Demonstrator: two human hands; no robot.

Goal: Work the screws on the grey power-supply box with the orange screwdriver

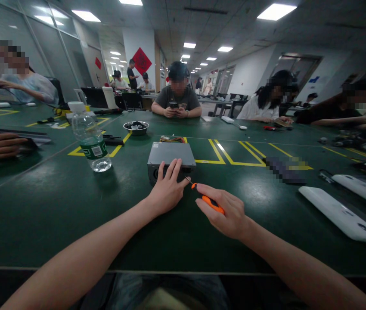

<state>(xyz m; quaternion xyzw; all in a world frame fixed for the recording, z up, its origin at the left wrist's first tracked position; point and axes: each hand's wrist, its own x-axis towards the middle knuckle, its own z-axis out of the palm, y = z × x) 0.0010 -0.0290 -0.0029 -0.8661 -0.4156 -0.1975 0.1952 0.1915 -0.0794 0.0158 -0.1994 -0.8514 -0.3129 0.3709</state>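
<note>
A grey metal computer power supply sits on the green table, with a bundle of coloured wires behind it. My left hand rests against its near side, fingers spread and their tips on the top edge. My right hand is closed around an orange and black screwdriver. The screwdriver's thin shaft points up and left at the near face of the power supply, close to my left thumb. Whether its tip touches a screw is too small to tell.
A water bottle and a metal bowl with small parts stand to the left. White plastic housings lie at right. Yellow tape marks the table. Across it sits a person with a phone; another person's hand is at far left.
</note>
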